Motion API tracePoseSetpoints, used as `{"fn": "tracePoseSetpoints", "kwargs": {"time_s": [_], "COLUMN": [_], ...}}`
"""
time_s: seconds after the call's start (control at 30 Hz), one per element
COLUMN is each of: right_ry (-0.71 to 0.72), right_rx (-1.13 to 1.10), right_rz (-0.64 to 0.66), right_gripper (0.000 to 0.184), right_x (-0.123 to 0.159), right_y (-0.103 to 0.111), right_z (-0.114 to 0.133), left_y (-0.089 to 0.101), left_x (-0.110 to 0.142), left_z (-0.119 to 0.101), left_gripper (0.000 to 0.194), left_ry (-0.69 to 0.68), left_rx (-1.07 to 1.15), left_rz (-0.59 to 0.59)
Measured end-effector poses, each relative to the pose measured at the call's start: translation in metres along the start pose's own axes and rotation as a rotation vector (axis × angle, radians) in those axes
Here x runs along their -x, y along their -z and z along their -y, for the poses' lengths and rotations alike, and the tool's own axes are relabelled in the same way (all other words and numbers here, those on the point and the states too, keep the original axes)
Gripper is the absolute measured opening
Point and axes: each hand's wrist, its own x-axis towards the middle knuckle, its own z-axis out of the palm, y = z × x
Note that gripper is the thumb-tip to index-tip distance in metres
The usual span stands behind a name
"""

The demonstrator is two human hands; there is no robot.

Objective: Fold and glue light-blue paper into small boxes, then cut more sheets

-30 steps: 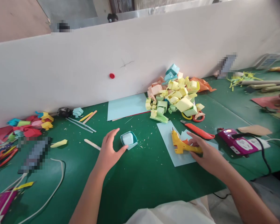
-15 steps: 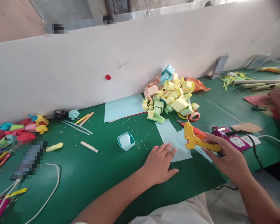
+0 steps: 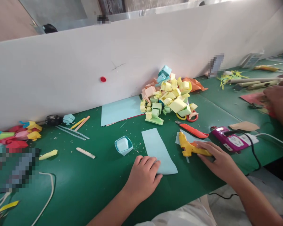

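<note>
Green tabletop (image 3: pixel 85 185), white partition (image 3: pixel 61 75) along its far edge, grey surface (image 3: pixel 61 14) beyond, pinkish panel (image 3: pixel 7 18) upper left

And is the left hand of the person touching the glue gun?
No, the left hand is on the light blue paper, while the right hand holds the yellow glue gun.

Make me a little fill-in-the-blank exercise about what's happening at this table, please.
The right hand holds a yellow ____ gun.
The left hand touches a pale blue sheet of ____.
The small round object on the white wall is coloured ____.

Missing words: glue; paper; red.
</note>
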Motion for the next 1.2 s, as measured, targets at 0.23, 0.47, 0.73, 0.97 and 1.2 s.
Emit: {"fn": "tracePoseSetpoints", "kwargs": {"time_s": [0.23,0.47,0.73,0.97,1.2], "right_ry": [0.147,0.367,0.421,0.262,0.148], "right_rx": [0.068,-0.066,-0.244,-0.410,-0.430], "right_rz": [0.017,0.285,0.242,0.230,0.321], "right_gripper": [0.041,0.061,0.042,0.027,0.020], "right_x": [-0.009,-0.018,-0.032,-0.033,-0.032], "right_y": [0.016,-0.002,-0.029,-0.033,-0.027], "right_z": [0.015,0.092,0.110,0.101,0.098], "left_y": [0.001,0.007,0.008,0.008,0.011], "left_x": [0.011,0.009,0.013,0.015,0.015], "left_z": [0.010,0.008,0.008,0.010,0.009], "left_gripper": [0.039,0.044,0.038,0.046,0.052], "left_ry": [-0.021,-0.020,-0.032,-0.059,-0.110], "left_rx": [0.008,0.035,0.212,0.259,0.259], "left_rz": [-0.145,-0.228,-0.164,-0.124,-0.082]}}
